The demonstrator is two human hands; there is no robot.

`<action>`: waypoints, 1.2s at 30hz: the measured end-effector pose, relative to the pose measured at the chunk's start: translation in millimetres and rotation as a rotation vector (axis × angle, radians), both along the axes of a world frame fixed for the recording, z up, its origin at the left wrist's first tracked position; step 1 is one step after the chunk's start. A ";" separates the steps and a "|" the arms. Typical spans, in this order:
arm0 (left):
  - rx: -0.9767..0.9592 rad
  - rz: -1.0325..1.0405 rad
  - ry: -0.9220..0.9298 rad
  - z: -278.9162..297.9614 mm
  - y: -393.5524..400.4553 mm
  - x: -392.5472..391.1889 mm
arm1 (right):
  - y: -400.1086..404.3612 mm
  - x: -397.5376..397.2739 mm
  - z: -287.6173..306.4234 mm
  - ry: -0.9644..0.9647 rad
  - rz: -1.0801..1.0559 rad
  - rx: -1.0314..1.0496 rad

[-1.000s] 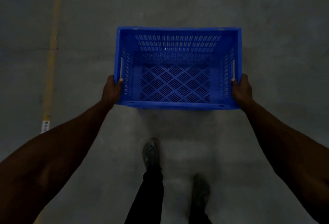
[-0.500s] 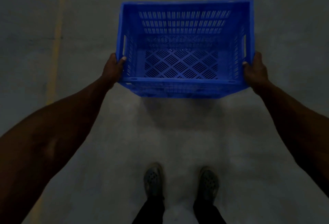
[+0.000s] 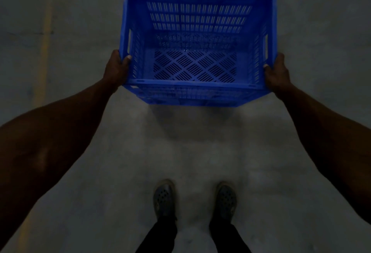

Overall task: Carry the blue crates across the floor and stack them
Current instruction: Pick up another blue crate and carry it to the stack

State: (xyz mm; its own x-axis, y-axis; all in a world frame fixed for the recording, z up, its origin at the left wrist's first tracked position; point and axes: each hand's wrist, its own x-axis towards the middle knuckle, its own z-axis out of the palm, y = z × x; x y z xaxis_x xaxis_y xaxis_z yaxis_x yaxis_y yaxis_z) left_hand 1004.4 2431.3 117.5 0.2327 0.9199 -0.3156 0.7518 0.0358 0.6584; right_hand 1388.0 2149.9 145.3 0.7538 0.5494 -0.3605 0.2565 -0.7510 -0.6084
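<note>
I hold one empty blue crate [image 3: 197, 50] off floor [image 3: 200, 152]: left hand [image 3: 116, 70] and right hand [image 3: 278, 73] clamp side rims. No stack visible; carrying, stacking left, I judge.

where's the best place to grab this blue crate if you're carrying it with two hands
Grip the blue crate by its two short side walls, one hand from each side, as the left hand and right hand do now, thumbs hooked over the rim. Each side wall has a handle slot just under the rim, likely a firmer hold. The long walls are too wide apart to span comfortably.
</note>
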 end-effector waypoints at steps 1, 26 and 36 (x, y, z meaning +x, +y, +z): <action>0.011 0.002 0.018 1.2 -2.2 0.7 | -0.5 0.3 -0.7 0.005 -0.003 0.007; -0.007 0.015 -0.081 220.8 -70.5 13.6 | -7.5 -46.2 198.8 0.175 -0.056 0.054; -0.246 0.216 -0.450 447.0 -169.0 -2.3 | -71.9 -94.4 413.0 0.349 -0.119 0.203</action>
State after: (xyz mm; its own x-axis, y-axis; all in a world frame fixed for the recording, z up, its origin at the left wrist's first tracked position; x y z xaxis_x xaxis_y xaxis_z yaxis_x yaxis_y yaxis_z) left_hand 1002.1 2262.2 564.6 0.2088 0.8731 -0.4406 0.3572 0.3513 0.8654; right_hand 1293.5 2078.0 558.3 0.6680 0.5520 -0.4990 -0.0731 -0.6187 -0.7822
